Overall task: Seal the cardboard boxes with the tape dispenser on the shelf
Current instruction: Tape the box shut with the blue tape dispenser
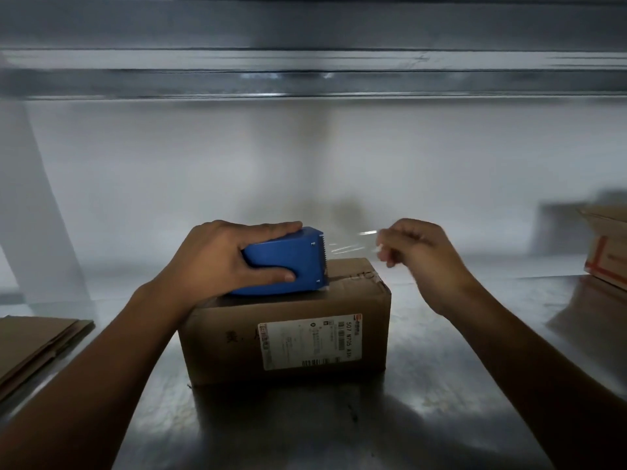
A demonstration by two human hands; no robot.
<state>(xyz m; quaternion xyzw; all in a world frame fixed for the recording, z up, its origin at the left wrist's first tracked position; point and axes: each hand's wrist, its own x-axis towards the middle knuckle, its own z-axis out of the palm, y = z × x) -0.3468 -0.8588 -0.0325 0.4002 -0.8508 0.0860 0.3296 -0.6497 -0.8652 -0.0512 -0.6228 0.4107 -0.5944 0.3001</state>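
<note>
A brown cardboard box (237,340) with a white shipping label on its front stands on the metal shelf (441,385). A blue tape dispenser (298,259) rests on the left part of the box top. My left hand (217,259) grips it, fingers over the top and thumb along the side. A strip of clear tape (349,247) stretches from the dispenser's toothed edge to the right. My right hand (414,252) pinches the free end of that strip above the box's right end; the hand is blurred.
Flattened cardboard sheets (34,347) lie at the left edge of the shelf. Another cardboard box (607,245) with red print sits at the far right. The shelf above (305,76) runs overhead, and a white wall closes the back.
</note>
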